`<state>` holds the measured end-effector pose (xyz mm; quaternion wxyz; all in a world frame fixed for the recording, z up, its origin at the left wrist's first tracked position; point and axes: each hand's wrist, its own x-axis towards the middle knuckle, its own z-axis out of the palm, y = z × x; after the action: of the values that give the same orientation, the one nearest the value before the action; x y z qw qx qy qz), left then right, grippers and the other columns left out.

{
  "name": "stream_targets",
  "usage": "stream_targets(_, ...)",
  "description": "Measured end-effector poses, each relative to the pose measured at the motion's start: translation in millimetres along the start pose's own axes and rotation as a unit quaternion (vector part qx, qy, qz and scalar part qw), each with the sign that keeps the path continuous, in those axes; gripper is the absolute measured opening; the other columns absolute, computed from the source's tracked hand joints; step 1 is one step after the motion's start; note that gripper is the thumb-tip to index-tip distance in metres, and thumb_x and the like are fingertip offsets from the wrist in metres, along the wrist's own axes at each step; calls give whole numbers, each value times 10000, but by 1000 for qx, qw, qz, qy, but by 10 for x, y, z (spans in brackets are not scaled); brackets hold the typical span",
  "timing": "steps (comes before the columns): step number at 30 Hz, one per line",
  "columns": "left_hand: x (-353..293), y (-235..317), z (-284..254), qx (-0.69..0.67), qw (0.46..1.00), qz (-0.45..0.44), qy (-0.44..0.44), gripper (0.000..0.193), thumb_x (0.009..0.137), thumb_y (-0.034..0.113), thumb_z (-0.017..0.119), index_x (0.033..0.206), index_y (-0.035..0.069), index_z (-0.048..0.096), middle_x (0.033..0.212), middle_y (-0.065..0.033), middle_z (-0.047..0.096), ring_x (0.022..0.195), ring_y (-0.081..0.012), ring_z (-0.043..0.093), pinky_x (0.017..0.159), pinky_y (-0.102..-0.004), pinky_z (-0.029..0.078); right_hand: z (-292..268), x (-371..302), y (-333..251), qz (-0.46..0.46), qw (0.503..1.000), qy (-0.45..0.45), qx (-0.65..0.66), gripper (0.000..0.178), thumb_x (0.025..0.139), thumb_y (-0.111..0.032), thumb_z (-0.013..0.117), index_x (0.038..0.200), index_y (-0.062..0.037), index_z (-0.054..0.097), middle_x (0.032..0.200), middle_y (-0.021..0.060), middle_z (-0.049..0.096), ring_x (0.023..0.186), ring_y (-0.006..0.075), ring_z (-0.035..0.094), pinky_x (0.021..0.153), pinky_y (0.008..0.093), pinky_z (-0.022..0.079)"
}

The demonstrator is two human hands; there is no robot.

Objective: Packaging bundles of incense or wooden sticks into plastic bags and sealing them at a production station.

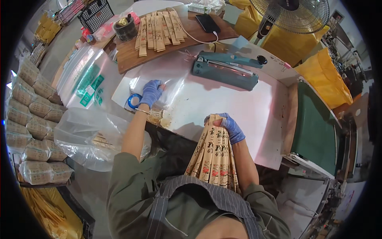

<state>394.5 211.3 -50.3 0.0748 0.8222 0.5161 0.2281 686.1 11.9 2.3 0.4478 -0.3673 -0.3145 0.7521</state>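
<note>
My right hand (230, 126), in a blue fingerless glove, grips a bundle of long brown paper-wrapped chopstick packets (215, 155) by the upper end. The packets fan out downward toward my apron, printed with dark marks and red patterns. At the left of the white worktop, my left hand (152, 92), gloved alike, has its fingers closed at a clear plastic bag (175, 85) that lies flat. A blue tape roll (134, 101) sits right beside that wrist. Behind the worktop, more chopstick packets (159, 32) lie spread on a brown wooden board (133, 59).
A teal heat sealer (227, 69) stands at the back of the worktop (238, 103). A phone (207, 23) with a white cable lies on the board near a dark cup (125, 30). Stacked wrapped bundles (30, 115) line the left; a fan (288, 14) and green panel (314, 127) stand right.
</note>
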Motion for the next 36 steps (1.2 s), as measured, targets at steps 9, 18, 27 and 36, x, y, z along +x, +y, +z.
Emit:
stream_targets(9, -704, 1817, 219, -172, 983, 61, 16, 243, 878, 233, 520, 775, 16, 555, 614, -130, 495, 561, -213, 414, 582, -337, 413, -27, 287, 302, 8, 997, 52, 62, 235, 736, -200, 669, 844, 8, 647, 765, 64, 637, 617, 120, 584, 567, 244, 478)
stream_targets(18, -985, 869, -75, -44, 995, -90, -7, 256, 908, 283, 483, 813, 55, 551, 832, -78, 559, 579, -139, 477, 553, -311, 408, -307, 19, 230, -1, 996, 84, 39, 176, 745, -178, 650, 745, -2, 639, 634, 51, 618, 498, 99, 562, 489, 227, 469)
stream_targets(27, -268, 1219, 248, -84, 993, 57, -52, 515, 702, 67, 574, 1197, 34, 436, 1069, -186, 544, 852, -343, 581, 753, -387, 482, -585, -341, 320, -56, 988, 123, 72, 205, 742, -165, 626, 823, 22, 644, 648, 53, 624, 498, 117, 573, 501, 227, 489)
stream_targets(36, -1006, 2230, -412, 57, 916, 378, -121, 555, 810, 61, 526, 1331, 88, 339, 1080, -172, 567, 571, -171, 575, 484, -282, 469, -848, 277, 541, -202, 918, 66, -335, 861, 759, -351, 645, 1394, -6, 178, 1392, 158, 307, 1245, 247, 344, 1031, 349, 292)
